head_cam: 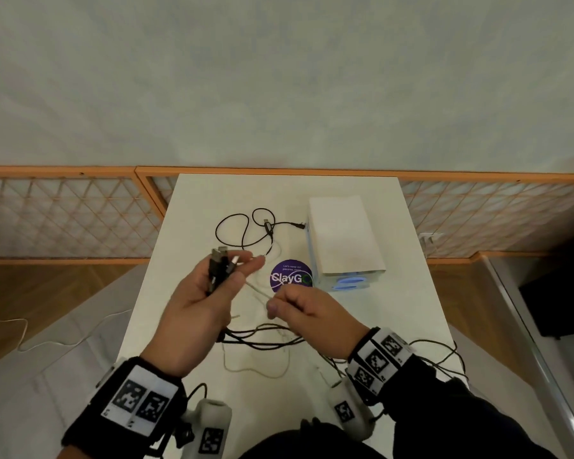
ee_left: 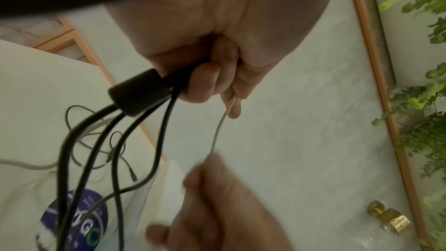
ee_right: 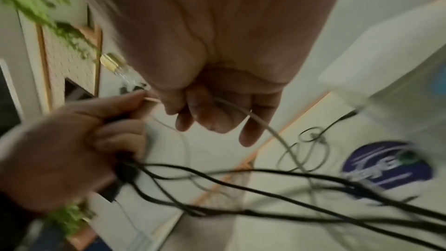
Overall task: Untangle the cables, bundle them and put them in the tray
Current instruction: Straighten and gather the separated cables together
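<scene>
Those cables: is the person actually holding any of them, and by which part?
Yes. The left hand grips the black cables near their plug ends. The right hand pinches the white cable along its length.

Bystanders around the white table

A round purple sticker (head_cam: pixel 291 274) reading "ClayGo" lies on the white table (head_cam: pixel 193 200). Behind the table runs a wooden lattice screen (head_cam: pixel 67 213) below a pale wall (head_cam: pixel 279 77). Green leafy plants (ee_left: pixel 419 87) and two small brass-coloured fittings (ee_left: pixel 388 217) show in the left wrist view. A thin white cord (head_cam: pixel 47 339) trails across the floor at left.
</scene>
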